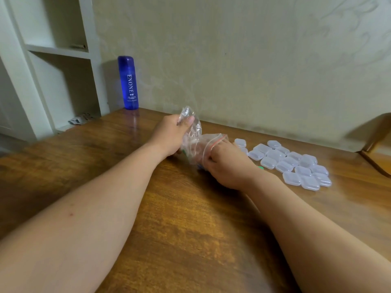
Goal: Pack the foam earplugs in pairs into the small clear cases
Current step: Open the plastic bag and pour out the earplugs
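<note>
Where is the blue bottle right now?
The blue bottle stands upright at the far left of the head view, on the wooden table beside the white shelf.

We cannot count the earplugs (184, 152): the clear bag (195, 132) blurs them to green and blue specks, and the right hand's (226, 166) fingertips vanish inside it. The blue bottle's (128, 81) small print is illegible. The frame's right edge crops some wooden furniture (378, 134).
</note>
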Motion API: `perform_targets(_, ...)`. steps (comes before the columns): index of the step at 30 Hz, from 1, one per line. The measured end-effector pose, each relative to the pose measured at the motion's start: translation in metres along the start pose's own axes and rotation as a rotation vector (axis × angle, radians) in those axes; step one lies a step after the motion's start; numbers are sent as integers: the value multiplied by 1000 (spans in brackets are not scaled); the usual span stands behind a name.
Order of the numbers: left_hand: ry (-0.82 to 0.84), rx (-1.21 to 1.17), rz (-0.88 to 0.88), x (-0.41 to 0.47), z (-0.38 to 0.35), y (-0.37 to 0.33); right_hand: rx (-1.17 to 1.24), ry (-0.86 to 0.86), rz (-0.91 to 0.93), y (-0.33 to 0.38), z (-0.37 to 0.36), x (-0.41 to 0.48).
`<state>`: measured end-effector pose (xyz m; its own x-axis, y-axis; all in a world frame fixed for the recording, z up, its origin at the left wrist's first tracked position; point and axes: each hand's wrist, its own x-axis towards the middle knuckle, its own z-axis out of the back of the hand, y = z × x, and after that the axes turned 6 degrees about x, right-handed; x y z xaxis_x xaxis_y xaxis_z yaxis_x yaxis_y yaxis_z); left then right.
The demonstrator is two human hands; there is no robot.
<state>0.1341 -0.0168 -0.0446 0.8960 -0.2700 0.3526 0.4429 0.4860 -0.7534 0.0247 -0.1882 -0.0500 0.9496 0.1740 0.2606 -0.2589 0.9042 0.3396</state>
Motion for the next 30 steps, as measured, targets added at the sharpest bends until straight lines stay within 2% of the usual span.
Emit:
perform_targets(3, -22, -95, 55, 0, -6, 0, 7, 13, -17, 0, -4, 1)
perform_targets(6, -39, -169, 103, 1, -13, 1, 147, -42, -39, 2, -8, 4)
perform_targets(15, -113, -139, 64, -1, -13, -6, 304, -169, -108, -1, -1, 4)
perform_targets(18, -106, -229, 94, -1, -3, -1, 230, -97, -220, -3, 2, 1)
perform_targets(20, -64, -279, 84, 0, 1, 3, 157, -112, -207, -5, 4, 0)
perform_targets(23, -28, -307, 54, -1, -1, 3, 21, 56, -217, -2, 6, 5)
perform_targets(27, -34, -327, -10, 0, -4, 5, -36, -14, -15, -5, -4, 11)
perform_targets(30, -27, -329, 7, 3, -6, 9, -40, -12, -18, -7, -11, 13)
